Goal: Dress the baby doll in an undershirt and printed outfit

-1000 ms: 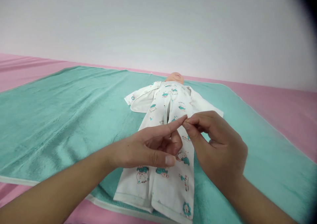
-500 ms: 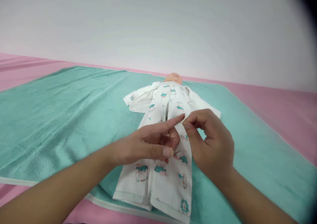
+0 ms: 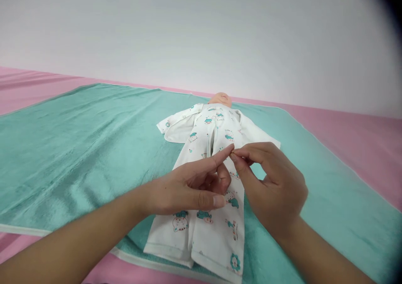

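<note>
My left hand (image 3: pixel 194 183) hovers over the legs of a baby outfit, index finger pointing up to the right, thumb stretched out and the other fingers curled. Nothing shows in it. My right hand (image 3: pixel 271 183) is closed in a pinch, thumb and index fingertips pressed together right at the tip of my left index finger. Whether anything small sits in that pinch cannot be made out. Below both hands, the white baby outfit (image 3: pixel 216 238) with teal and pink animal prints is on a baby doll (image 3: pixel 220 98), which lies on its back, legs towards me.
A teal blanket (image 3: pixel 103 141) with a pale edge is spread under the doll. Pink cloth (image 3: pixel 354 133) lies beneath the blanket and shows around its sides. Behind rises a plain white wall (image 3: pixel 201 37). The outfit's white sleeves (image 3: pixel 256 131) reach out to both sides.
My right hand has shifted slightly right and down, its pinch now meeting my left index fingertip. My left hand has dropped a little, its thumb lower. Doll and outfit are practically unmoved.
</note>
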Action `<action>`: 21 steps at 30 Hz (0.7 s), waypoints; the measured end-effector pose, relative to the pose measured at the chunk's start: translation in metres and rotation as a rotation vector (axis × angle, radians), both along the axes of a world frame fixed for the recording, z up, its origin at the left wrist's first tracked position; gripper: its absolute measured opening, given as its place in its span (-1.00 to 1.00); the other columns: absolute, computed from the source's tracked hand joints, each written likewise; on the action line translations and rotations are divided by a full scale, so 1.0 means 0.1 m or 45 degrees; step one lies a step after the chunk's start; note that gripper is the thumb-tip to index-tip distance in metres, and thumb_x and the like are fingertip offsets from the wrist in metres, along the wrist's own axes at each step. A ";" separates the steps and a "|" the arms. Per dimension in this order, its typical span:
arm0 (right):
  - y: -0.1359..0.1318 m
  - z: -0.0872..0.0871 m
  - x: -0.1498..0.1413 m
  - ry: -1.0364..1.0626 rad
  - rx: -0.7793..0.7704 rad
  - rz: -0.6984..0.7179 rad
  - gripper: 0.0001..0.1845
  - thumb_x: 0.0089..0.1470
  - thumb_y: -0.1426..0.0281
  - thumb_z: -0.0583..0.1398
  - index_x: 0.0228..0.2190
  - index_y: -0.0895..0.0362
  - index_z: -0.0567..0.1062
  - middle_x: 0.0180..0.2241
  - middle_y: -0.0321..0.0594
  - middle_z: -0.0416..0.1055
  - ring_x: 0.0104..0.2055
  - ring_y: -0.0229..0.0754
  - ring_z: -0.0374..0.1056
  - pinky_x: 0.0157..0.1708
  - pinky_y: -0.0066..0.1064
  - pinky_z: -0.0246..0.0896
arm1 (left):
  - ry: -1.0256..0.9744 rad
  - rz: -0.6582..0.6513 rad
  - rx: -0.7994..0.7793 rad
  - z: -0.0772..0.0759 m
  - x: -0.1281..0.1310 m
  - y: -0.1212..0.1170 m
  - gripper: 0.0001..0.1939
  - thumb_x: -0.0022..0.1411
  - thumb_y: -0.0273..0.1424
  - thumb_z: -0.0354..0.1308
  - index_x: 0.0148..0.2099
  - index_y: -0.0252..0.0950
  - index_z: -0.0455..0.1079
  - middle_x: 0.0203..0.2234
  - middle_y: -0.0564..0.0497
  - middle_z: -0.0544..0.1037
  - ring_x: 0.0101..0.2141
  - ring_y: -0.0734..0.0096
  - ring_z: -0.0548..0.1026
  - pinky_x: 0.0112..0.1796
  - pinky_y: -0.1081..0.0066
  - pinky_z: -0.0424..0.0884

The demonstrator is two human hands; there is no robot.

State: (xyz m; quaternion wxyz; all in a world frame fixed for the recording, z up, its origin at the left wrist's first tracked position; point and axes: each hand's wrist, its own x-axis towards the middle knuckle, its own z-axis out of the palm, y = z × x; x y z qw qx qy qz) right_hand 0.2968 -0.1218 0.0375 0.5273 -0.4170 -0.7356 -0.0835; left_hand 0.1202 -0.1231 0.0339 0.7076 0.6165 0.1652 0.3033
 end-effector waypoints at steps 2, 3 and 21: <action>0.00 0.00 0.00 -0.027 0.037 -0.013 -0.86 -0.06 0.59 0.20 -0.47 0.11 0.45 -0.45 -0.35 0.42 -0.43 -0.32 0.33 -0.51 -0.47 0.22 | 0.016 0.017 0.011 0.00 0.01 -0.02 -0.22 0.14 -0.58 0.07 0.27 0.06 -0.18 -0.36 0.06 0.24 -0.38 0.53 0.27 -0.40 0.46 0.29; 0.00 -0.01 0.00 -0.036 0.052 -0.014 -0.85 -0.06 0.60 0.20 -0.47 0.11 0.45 -0.45 -0.34 0.42 -0.44 -0.32 0.33 -0.51 -0.47 0.22 | 0.030 0.029 0.020 0.00 0.01 -0.02 -0.22 0.14 -0.58 0.07 0.27 0.06 -0.18 -0.36 0.06 0.24 -0.38 0.53 0.27 -0.41 0.47 0.28; 0.05 -0.02 0.02 -0.066 0.100 0.026 -0.86 -0.10 0.60 0.19 -0.48 0.13 0.41 -0.47 -0.32 0.39 -0.46 -0.33 0.30 -0.51 -0.48 0.22 | -0.022 0.035 -0.031 -0.01 0.04 -0.02 -0.26 0.15 -0.55 0.07 0.27 0.01 -0.13 -0.35 0.04 0.26 -0.37 0.50 0.28 -0.39 0.43 0.30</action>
